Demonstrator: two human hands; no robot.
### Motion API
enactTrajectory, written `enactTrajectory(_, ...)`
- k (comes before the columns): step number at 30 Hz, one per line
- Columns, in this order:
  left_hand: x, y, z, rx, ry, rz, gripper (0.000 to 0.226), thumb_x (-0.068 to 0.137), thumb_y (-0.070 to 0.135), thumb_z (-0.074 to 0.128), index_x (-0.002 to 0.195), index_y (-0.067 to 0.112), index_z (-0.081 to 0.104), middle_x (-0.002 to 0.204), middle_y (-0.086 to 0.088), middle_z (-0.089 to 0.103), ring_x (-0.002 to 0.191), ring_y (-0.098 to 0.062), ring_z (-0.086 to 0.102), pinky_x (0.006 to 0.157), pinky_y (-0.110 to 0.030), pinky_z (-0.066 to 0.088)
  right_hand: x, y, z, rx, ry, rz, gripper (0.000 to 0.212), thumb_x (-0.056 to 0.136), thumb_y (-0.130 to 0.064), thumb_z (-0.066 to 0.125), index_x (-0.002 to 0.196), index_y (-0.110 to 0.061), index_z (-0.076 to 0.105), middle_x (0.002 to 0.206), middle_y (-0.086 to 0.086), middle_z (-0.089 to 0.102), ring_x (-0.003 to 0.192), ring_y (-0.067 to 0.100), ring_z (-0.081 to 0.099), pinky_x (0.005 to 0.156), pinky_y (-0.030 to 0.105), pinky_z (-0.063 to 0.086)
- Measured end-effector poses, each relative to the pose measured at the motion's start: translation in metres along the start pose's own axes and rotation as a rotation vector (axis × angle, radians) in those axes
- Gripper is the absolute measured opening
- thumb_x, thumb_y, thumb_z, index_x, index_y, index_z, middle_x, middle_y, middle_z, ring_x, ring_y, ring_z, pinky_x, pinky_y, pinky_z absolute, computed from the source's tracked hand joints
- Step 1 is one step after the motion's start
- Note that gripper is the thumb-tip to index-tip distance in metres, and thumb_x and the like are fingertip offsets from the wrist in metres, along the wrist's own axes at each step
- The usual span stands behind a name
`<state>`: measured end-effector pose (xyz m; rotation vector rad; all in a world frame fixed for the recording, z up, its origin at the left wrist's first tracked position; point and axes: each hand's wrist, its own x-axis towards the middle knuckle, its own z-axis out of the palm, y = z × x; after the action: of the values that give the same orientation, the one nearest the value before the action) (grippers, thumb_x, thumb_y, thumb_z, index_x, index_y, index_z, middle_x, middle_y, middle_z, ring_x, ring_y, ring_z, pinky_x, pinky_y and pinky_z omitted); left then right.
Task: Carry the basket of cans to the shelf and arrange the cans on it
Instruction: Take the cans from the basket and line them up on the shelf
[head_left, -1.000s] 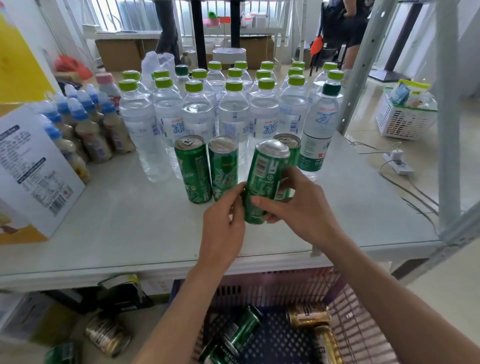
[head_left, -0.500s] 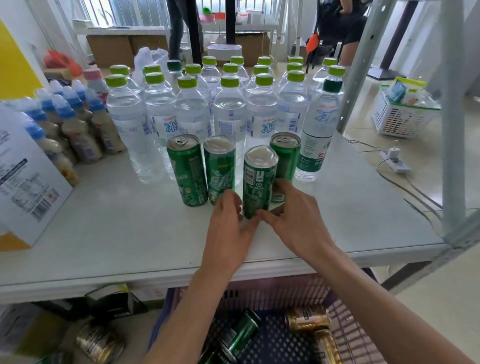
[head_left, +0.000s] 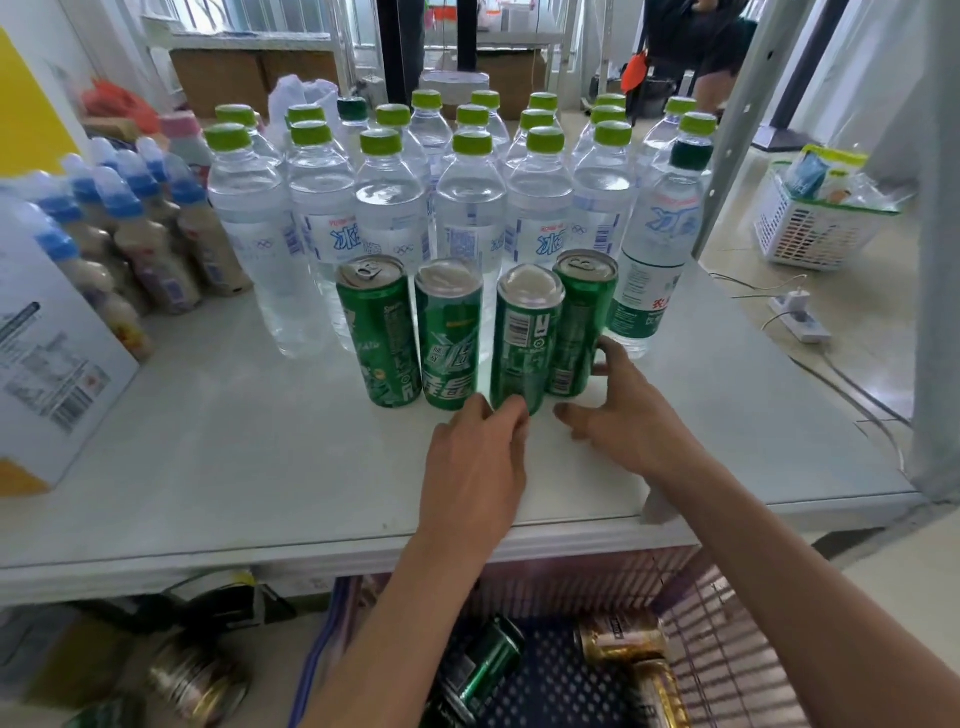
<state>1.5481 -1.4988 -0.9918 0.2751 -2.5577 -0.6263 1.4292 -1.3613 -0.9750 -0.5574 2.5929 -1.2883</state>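
Note:
Four green cans stand in a row on the white shelf (head_left: 218, 467). The third can (head_left: 524, 338) stands upright just in front of the fourth (head_left: 582, 322). My left hand (head_left: 475, 462) rests on the shelf with its fingertips at the third can's base. To the right, my right hand (head_left: 618, 415) lies with fingers spread, the thumb beside the fourth can. Neither hand grips a can. Below the shelf edge is the purple basket (head_left: 717, 639), holding a green can (head_left: 483, 670) and gold cans (head_left: 623, 639) lying on their sides.
Behind the cans stand several rows of water bottles (head_left: 470, 208). Blue-capped bottles (head_left: 156, 249) and a white carton (head_left: 47, 374) fill the left side. A grey shelf post (head_left: 935, 260) rises at right. A white basket (head_left: 815, 228) and power strip (head_left: 797, 317) sit on the floor.
The third green can, held tilted in both hands a second ago, now stands upright on the shelf in the row. Both hands have loosened and slid down to its base.

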Motion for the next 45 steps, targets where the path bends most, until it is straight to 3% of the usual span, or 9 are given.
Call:
enactTrajectory(4, -0.001, -0.003, 0.004, 0.040, -0.015, 0.015, 0.043, 0.102, 0.016, 0.053, 0.142, 0.029, 0.056, 0.096, -0.003, 0.055, 0.079, -0.020, 0.054, 0.074, -0.035, 0.044, 0.008, 0.008, 0.001, 0.127, -0.007, 0.092, 0.058, 0.090, -0.021, 0.076, 0.132, -0.036, 0.039, 0.133, -0.006, 0.055, 0.061, 0.010, 0.075, 0.070, 0.035, 0.058)
enactTrajectory(13, 0.000, -0.005, 0.004, 0.026, -0.048, 0.009, 0.043, 0.099, 0.018, 0.053, 0.141, 0.025, 0.058, 0.119, -0.003, 0.047, 0.094, -0.021, 0.060, 0.085, -0.036, 0.045, 0.025, -0.005, -0.005, 0.218, -0.039, 0.011, 0.078, 0.090, -0.012, 0.079, 0.152, -0.025, 0.036, 0.138, -0.012, 0.048, 0.063, 0.008, 0.072, 0.050, 0.018, 0.051)
enactTrajectory(22, 0.002, -0.012, 0.005, -0.039, -0.105, 0.000, 0.047, 0.097, 0.019, 0.052, 0.142, 0.027, 0.056, 0.127, -0.001, 0.045, 0.103, -0.023, 0.058, 0.094, -0.037, 0.044, 0.025, -0.010, -0.005, 0.269, -0.003, -0.025, 0.049, 0.084, -0.034, 0.085, 0.126, -0.030, 0.060, 0.112, -0.004, 0.063, 0.057, 0.006, 0.063, 0.047, 0.015, 0.047)
enactTrajectory(28, 0.001, -0.015, 0.002, -0.177, -0.082, -0.031, 0.044, 0.092, 0.012, 0.058, 0.134, 0.021, 0.063, 0.119, 0.000, 0.054, 0.088, -0.019, 0.060, 0.089, -0.035, 0.050, 0.020, -0.009, -0.011, 0.238, -0.009, 0.026, 0.061, 0.074, -0.033, 0.093, 0.124, -0.025, 0.059, 0.108, -0.001, 0.066, 0.052, 0.004, 0.065, 0.046, 0.017, 0.049)
enactTrajectory(33, -0.015, 0.003, -0.031, -0.456, -0.053, 0.026, 0.008, 0.083, -0.001, 0.064, 0.082, 0.005, 0.069, 0.071, 0.004, 0.063, 0.060, 0.002, 0.051, 0.061, -0.017, 0.042, -0.010, -0.030, -0.038, -0.177, -0.108, 0.118, 0.084, 0.071, -0.042, 0.093, 0.136, -0.017, 0.046, 0.113, 0.006, 0.067, 0.091, 0.024, 0.067, 0.081, 0.045, 0.058)
enactTrajectory(36, -0.045, 0.022, -0.045, -0.478, -0.222, 0.288, 0.012, 0.077, -0.001, 0.060, 0.067, 0.004, 0.062, 0.059, 0.003, 0.054, 0.051, -0.002, 0.046, 0.055, -0.016, 0.034, -0.050, -0.034, -0.058, -0.179, -0.171, -0.046, 0.038, 0.075, -0.038, 0.091, 0.099, -0.024, 0.066, 0.081, -0.004, 0.073, 0.070, 0.011, 0.068, 0.065, 0.035, 0.054)
enactTrajectory(38, -0.068, 0.032, -0.051, -0.518, -0.410, 0.426, 0.014, 0.075, 0.003, 0.056, 0.062, 0.008, 0.056, 0.054, 0.004, 0.048, 0.047, -0.001, 0.041, 0.051, -0.013, 0.028, -0.082, -0.034, -0.067, 0.011, -0.445, -0.190, 0.017, 0.082, -0.025, 0.087, 0.084, -0.019, 0.072, 0.072, 0.000, 0.074, 0.063, 0.009, 0.068, 0.063, 0.029, 0.055)
enactTrajectory(42, -0.091, 0.020, -0.025, -0.062, -1.005, 0.290, 0.013, 0.080, 0.012, 0.056, 0.068, 0.009, 0.060, 0.061, -0.003, 0.058, 0.058, -0.019, 0.055, 0.056, -0.034, 0.049, -0.110, -0.002, -0.044, -0.043, -1.162, -0.049, 0.011, 0.093, -0.024, 0.076, 0.098, -0.015, 0.078, 0.094, 0.005, 0.080, 0.085, 0.016, 0.078, 0.076, 0.024, 0.060)
enactTrajectory(45, -0.104, -0.021, 0.007, 0.346, -1.336, 0.105, 0.016, 0.091, 0.012, 0.054, 0.090, 0.001, 0.066, 0.088, -0.012, 0.069, 0.076, -0.026, 0.062, 0.064, -0.037, 0.054, -0.122, 0.060, 0.009, -0.408, -1.373, 0.184, 0.019, 0.095, -0.013, 0.071, 0.113, -0.007, 0.075, 0.104, 0.009, 0.079, 0.084, 0.009, 0.075, 0.077, 0.025, 0.060)
